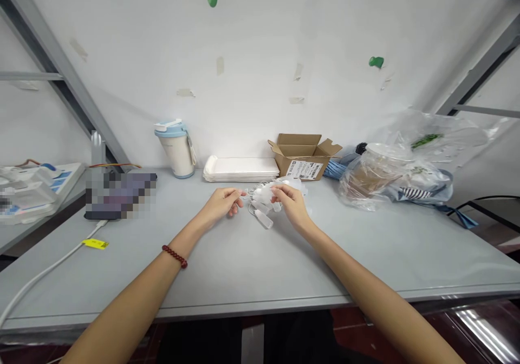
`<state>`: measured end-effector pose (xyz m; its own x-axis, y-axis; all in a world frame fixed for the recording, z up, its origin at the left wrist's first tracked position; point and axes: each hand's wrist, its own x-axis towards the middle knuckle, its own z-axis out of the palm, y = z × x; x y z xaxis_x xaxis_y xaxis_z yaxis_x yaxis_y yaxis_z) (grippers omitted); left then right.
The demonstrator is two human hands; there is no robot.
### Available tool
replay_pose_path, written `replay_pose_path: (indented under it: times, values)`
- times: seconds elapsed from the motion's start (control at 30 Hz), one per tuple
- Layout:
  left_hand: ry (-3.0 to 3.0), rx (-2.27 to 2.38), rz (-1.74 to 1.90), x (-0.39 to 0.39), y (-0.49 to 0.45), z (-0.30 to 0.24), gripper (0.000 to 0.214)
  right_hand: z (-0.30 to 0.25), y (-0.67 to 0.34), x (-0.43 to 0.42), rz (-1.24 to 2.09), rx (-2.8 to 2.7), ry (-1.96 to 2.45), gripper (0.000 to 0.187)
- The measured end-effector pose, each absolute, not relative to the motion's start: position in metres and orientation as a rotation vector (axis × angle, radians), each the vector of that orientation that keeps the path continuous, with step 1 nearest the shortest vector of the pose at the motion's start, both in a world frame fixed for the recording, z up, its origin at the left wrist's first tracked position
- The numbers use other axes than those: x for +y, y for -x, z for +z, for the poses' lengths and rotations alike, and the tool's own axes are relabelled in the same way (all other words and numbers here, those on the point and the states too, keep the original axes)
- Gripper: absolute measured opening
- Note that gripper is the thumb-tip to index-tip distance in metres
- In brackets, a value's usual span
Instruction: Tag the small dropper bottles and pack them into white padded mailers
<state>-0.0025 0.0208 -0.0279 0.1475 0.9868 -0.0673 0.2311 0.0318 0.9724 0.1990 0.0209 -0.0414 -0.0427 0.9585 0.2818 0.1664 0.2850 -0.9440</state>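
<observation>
A pile of small white pieces with thin looped cords (262, 193) lies near the middle of the grey table. One flat white piece on a cord (264, 219) sticks out from the pile towards me. My left hand (225, 201), with a dark red bead bracelet on its wrist, is at the pile's left side. Its thumb and forefinger are pinched together, and what is between them is too small to name. My right hand (290, 204) is at the pile's right side, also in a pinch. A whitish bit shows at its fingertips, but I cannot tell its kind.
Behind the pile are a stack of white trays or envelopes (244, 169) and an open cardboard box (304, 158). A tumbler (176, 150) stands left of them. A phone (119, 196) with a white cable (52, 266) lies left. Plastic bags with a cup (377, 174) sit right.
</observation>
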Motion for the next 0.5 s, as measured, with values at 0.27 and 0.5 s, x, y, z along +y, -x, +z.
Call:
replay_pose_path:
  times: [0.27, 0.5]
  values:
    - [-1.392, 1.213, 0.980, 0.0206, 0.0018, -0.0290, 0.031, -0.0392, -0.1952, 0.0163, 0.975, -1.470, 1.058, 0.025]
    - [-1.461, 1.129, 0.961, 0.0154, -0.0002, -0.0247, 0.031, -0.0363, -0.1932, 0.0148, 1.025, -1.381, 1.065, 0.025]
